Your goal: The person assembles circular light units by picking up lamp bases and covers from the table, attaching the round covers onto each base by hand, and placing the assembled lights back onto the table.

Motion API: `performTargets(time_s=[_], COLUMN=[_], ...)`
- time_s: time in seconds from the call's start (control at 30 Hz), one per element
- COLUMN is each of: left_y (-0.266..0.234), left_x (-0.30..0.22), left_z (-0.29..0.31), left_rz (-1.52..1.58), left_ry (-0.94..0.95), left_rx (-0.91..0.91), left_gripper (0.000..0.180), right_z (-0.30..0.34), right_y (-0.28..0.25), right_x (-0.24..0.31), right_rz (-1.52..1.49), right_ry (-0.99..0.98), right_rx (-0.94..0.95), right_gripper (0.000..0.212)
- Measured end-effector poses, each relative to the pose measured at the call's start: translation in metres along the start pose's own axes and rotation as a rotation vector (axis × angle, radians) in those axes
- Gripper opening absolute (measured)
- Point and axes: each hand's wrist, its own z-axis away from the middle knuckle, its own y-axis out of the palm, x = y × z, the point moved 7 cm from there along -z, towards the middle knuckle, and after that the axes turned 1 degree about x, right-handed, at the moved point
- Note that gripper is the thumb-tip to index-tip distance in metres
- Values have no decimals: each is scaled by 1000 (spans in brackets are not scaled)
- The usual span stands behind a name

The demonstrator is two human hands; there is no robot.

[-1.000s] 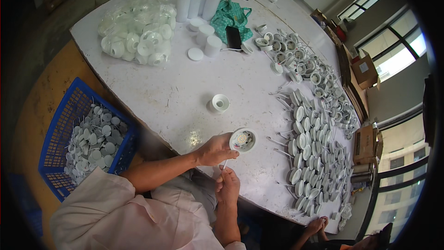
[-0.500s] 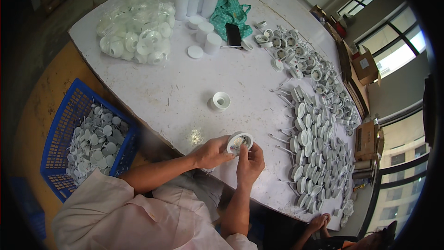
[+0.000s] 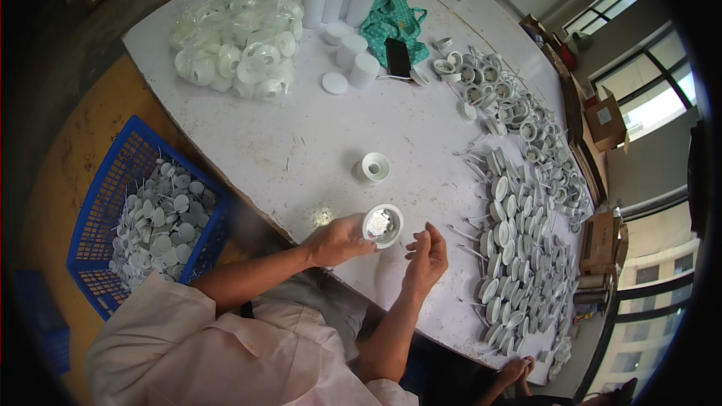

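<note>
My left hand grips a round white lamp housing by its left side, over the near part of the table. Its open face is turned up, showing a bright, shiny round board inside. Just right of the housing and apart from it, my right hand has its fingers loosely bent and spread, with nothing visible in them. A white cup-shaped part with a hole in its middle stands on the table beyond the housing.
Many white lamp parts with wires cover the table's right side. A blue basket of round parts stands at left. A clear bag of white cups, white stacked discs, a phone and green cloth lie farther back. Another person's hands are at lower right.
My right hand has drawn away from the housing to the right and its fingers have opened. The housing stays in my left hand. The whole view has shifted slightly.
</note>
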Motion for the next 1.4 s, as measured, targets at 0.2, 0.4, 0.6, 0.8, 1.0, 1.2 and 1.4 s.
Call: performTargets(time_s=[0.2, 0.4, 0.6, 0.8, 1.0, 1.2, 1.4], left_y=[-33, -51, -51, -49, -47, -47, -45], left_x=[17, 21, 18, 13, 15, 12, 7], left_z=[19, 32, 32, 31, 32, 30, 27], left_rz=[168, 278, 318, 362, 390, 300, 169], left_ry=[-172, -158, -182, -161, -168, -137, -150], left_rx=[-17, -86, -86, -118, -95, -135, -124], left_gripper=[45, 45, 46, 45, 49, 45, 43], right_z=[-32, -50, -56, -62, -62, -59, -27], right_y=[47, 106, 126, 122, 117, 97, 75], right_x=[8, 10, 5, 2, 10, 11, 7], right_rz=[322, 512, 689, 555, 401, 95, -27], right_ry=[-244, -608, -615, -584, -516, -149, -181], right_rx=[150, 248, 256, 280, 257, 289, 406], right_gripper=[42, 57, 61, 57, 51, 47, 48])
